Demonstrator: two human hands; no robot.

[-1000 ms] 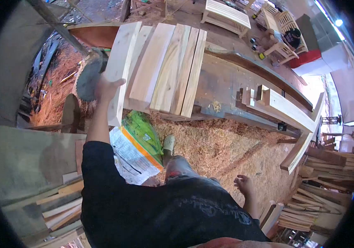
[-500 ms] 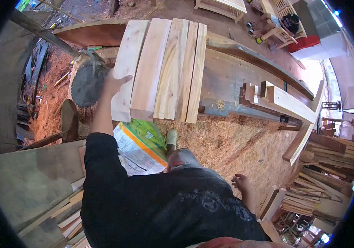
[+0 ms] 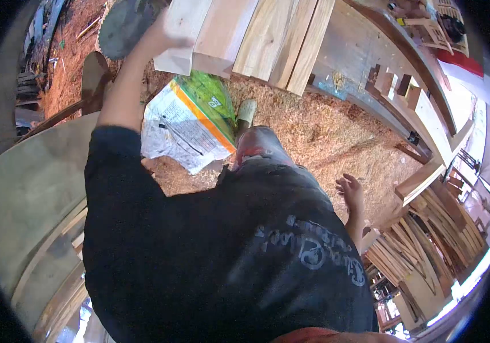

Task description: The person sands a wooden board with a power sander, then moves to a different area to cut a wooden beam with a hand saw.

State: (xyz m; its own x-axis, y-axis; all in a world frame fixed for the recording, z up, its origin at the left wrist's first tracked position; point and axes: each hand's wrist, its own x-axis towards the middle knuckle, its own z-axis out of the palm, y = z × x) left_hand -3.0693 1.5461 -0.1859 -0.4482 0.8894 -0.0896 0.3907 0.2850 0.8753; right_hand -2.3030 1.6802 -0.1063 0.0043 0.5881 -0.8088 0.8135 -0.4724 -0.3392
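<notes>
Several thick pale wooden boards point(image 3: 225, 35) lie side by side at the top of the view, their end faces toward me. My left hand point(image 3: 166, 35) is at the outer side of the leftmost board point(image 3: 189, 23), thumb across its top face; the hand is slightly blurred and its other fingers are mostly hidden. My right hand point(image 3: 350, 187) hangs low beside my body over the shavings, fingers loosely apart with nothing in them.
A green, orange and white sack point(image 3: 190, 126) lies on the shavings-covered floor point(image 3: 308, 134) by my foot point(image 3: 246, 110). A jointed timber piece point(image 3: 428, 123) rests on the bench at right. Stacked wood strips point(image 3: 411, 246) stand lower right, and a round dark disc point(image 3: 123, 28) upper left.
My view has tipped downward, so the boards and bench sit higher in the picture. My left hand stays at the leftmost board. The right hand still hangs with nothing in it.
</notes>
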